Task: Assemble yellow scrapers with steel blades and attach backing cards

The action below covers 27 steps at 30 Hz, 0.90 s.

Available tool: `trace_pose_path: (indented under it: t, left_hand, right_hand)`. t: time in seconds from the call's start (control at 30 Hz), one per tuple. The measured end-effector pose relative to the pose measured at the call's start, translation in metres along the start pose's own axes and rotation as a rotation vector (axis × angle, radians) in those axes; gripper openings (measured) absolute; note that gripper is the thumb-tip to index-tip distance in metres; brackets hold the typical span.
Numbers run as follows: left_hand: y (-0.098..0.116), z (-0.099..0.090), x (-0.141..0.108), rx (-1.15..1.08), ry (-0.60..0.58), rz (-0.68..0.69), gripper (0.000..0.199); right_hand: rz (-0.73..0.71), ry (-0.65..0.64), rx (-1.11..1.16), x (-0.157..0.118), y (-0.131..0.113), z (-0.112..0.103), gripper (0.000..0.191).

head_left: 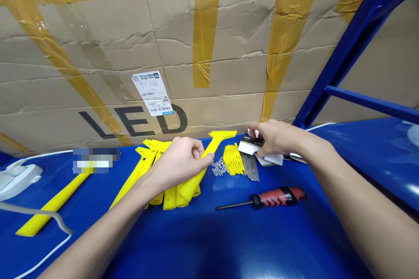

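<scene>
Left hand (183, 157): fingers curled nearly closed on a yellow T-headed handle (193, 185), its middle hidden by the hand, above the piled yellow handles (132, 178). Right hand (275, 137): fingers half curled at a black-and-white packet (250, 144); grip hidden, cannot tell if firm. Far-left yellow piece (54, 202): smooth plastic, top end pixelated. Small shiny metal bits (219, 167), too small to identify. Glossy blue counter (209, 244); creased cardboard (242, 30) behind, cut off above.

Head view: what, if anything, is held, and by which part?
The left hand holds a yellow tool by its handle, below the flared head. The right hand seems to pinch a black-and-white packet at its right end.
</scene>
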<state>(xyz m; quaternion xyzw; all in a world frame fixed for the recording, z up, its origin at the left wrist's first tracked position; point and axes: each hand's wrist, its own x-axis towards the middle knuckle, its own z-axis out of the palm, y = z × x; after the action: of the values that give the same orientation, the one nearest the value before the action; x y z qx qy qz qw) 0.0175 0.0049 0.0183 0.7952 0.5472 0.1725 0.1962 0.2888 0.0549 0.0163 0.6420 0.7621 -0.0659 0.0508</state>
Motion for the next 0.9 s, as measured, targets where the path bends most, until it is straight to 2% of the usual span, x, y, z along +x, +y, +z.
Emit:
trace_pose_path:
  t: [0.23,0.3,0.47,0.53,0.6,0.67,0.77,0.9]
  left_hand:
    - [0.005,-0.005,0.000,0.006,0.008,-0.009,0.036]
    - [0.005,-0.005,0.001,0.003,0.009,-0.021,0.034]
    - [0.002,-0.001,0.002,0.013,0.013,0.019,0.035]
    - [0.000,0.000,0.002,0.035,0.017,0.053,0.037]
    - [-0.002,-0.001,0.002,0.076,0.005,0.086,0.037]
    - [-0.004,-0.003,0.002,0.134,-0.004,0.126,0.035]
    - [-0.008,-0.005,0.004,0.231,-0.001,0.216,0.031]
    - [-0.015,-0.005,0.005,0.315,-0.017,0.280,0.032]
  right_hand:
    - [-0.074,0.064,0.190,-0.017,0.012,-0.024,0.042]
    - [-0.005,0.094,0.195,-0.020,0.016,-0.031,0.044]
    - [0.378,0.130,0.005,-0.010,0.028,-0.025,0.058]
    - [0.426,0.088,-0.015,-0.003,0.031,-0.017,0.062]
    - [0.412,0.025,0.005,0.001,0.030,-0.012,0.062]
    - [0.378,0.027,-0.011,-0.001,0.024,-0.013,0.056]
    - [0.276,0.140,-0.078,-0.010,0.001,-0.020,0.039]
    - [0.179,-0.117,0.058,-0.019,-0.038,-0.016,0.014]
